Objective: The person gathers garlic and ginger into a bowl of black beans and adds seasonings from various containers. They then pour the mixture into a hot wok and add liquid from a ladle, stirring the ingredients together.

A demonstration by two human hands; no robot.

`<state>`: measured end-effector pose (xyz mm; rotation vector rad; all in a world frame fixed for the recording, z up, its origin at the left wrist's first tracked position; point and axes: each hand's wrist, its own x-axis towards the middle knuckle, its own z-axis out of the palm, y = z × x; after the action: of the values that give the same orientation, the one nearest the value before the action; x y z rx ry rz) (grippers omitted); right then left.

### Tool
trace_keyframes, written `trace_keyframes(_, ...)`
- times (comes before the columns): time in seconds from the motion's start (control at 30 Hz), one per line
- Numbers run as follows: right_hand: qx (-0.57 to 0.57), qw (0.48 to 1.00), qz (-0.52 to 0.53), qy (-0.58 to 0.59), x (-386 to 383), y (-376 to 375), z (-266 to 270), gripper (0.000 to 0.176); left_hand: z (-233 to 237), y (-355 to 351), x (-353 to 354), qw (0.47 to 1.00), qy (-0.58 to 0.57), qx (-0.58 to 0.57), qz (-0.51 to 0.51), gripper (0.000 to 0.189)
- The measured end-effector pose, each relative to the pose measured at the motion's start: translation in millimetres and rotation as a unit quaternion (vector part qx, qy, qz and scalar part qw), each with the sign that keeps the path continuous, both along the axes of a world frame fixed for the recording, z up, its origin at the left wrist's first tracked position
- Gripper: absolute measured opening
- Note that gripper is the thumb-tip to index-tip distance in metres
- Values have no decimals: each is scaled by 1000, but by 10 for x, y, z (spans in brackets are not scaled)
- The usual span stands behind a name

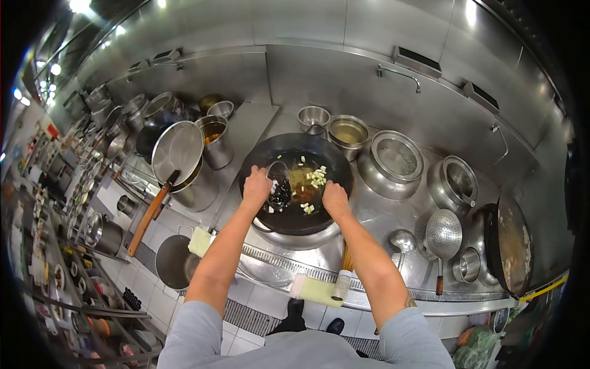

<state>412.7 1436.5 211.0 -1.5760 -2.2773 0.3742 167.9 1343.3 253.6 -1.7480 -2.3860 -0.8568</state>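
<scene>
A large black wok (270,146) sits on the stove in front of me, with pale chopped pieces (316,178) and a patch of yellowish liquid (299,178) inside. My left hand (257,186) is closed at the rim of a small round bowl (278,166), which tilts over the left part of the wok. Dark, glossy pieces (280,194) show in and below the bowl. My right hand (335,200) is closed over the wok's right side, near its rim; I cannot tell what its fingers hold.
Right of the wok stand metal pots (388,178), a ladle (403,240), a perforated skimmer (444,234) and a second wok (515,246). A wooden-handled strainer (178,152) rests over a pot at left. Folded cloths (319,290) lie along the front edge.
</scene>
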Motion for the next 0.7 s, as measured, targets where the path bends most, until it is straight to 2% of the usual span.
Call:
trace_keyframes(0.07,-29,999,-26,8,-198,46,-83,20,-15,131,-95,1000,-7,-17,-9,21)
trace_keyframes(0.1,-116,987,-53,99,-320,101,-79,19,-62,198,-155,1000,-7,-17,-8,21)
trace_keyframes(0.2,-373,907,-65,185,-608,77,576,26,-278,390,-356,1000,-7,-26,-15,21)
trace_keyframes(0.3,-259,940,-30,221,-954,249,658,20,-217,476,-282,998,-7,-34,-51,19)
trace_keyframes(0.37,-29,994,0,102,-990,435,428,22,-81,516,-198,995,39,-19,-90,16)
trace_keyframes(0.4,86,996,14,36,-975,493,333,23,-18,512,-150,992,59,-13,-111,15)
trace_keyframes(0.53,30,994,62,-83,-531,466,386,13,257,623,-200,982,114,0,-153,13)
trace_keyframes(0.6,8,997,28,-74,-400,473,246,13,368,658,-322,974,139,46,-173,12)
trace_keyframes(0.67,-6,999,-7,-44,-312,488,82,16,466,654,-369,982,101,50,-150,12)
trace_keyframes(0.7,-217,972,-32,83,-286,495,187,15,474,662,-389,987,80,50,-130,11)
